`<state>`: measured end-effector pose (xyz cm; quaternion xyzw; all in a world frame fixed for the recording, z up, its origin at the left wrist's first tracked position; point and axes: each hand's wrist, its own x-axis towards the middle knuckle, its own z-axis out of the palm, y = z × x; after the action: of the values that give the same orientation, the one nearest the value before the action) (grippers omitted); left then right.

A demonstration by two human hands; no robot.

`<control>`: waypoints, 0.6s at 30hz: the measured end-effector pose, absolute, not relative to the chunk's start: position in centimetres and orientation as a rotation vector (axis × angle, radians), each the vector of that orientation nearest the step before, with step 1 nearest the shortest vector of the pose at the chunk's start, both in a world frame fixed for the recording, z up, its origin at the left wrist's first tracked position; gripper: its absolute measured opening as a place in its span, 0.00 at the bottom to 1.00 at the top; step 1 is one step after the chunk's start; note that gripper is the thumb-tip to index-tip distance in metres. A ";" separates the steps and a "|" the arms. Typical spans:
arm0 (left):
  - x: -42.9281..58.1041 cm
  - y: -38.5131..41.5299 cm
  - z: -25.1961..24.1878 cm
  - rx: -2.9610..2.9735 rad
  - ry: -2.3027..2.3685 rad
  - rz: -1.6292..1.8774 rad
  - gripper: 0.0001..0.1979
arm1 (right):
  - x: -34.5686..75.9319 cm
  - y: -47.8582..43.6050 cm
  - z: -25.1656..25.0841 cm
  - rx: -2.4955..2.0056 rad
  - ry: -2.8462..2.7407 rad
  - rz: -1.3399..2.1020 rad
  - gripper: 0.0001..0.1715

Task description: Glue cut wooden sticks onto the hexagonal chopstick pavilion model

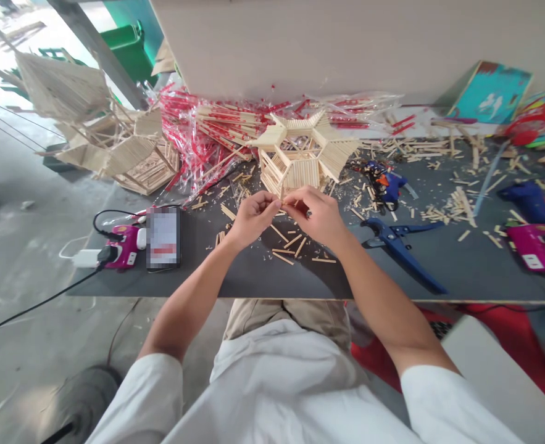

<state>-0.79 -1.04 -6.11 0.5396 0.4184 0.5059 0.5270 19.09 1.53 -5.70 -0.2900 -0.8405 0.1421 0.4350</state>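
Note:
My left hand (257,217) and my right hand (316,214) meet in front of a model built of thin wooden sticks (302,172). Both are closed in a pinch, fingertips almost touching, around a small piece of wooden stick (281,198). Fingers hide most of that piece, and I cannot tell whether it touches the model. The model has a ring of slatted panels flaring out around an open middle. Below my hands lie several loose cut sticks (293,242) on the dark table (253,277).
A larger stick model (128,154) stands at the left. Red-and-white plastic wrappers with sticks (198,129) line the back. At right are a blue cutter (397,243), blue glue guns (390,185) and a magenta power strip (538,246). A phone (163,237) lies beside another power strip (126,246).

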 end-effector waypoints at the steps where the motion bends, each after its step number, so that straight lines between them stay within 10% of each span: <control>1: -0.8 -1.1 -6.1 1.288 1.000 1.209 0.24 | 19.1 1.5 -5.7 -0.717 -2.092 0.351 0.02; 18: -1.0 -1.1 -6.2 1.302 0.906 1.188 0.22 | 19.2 1.3 -5.3 -0.661 -2.106 0.336 0.02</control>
<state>-1.00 -1.09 -6.19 0.5495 0.3826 0.5016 0.5478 19.17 1.35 -5.34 -0.2660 -0.8476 0.1354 0.4388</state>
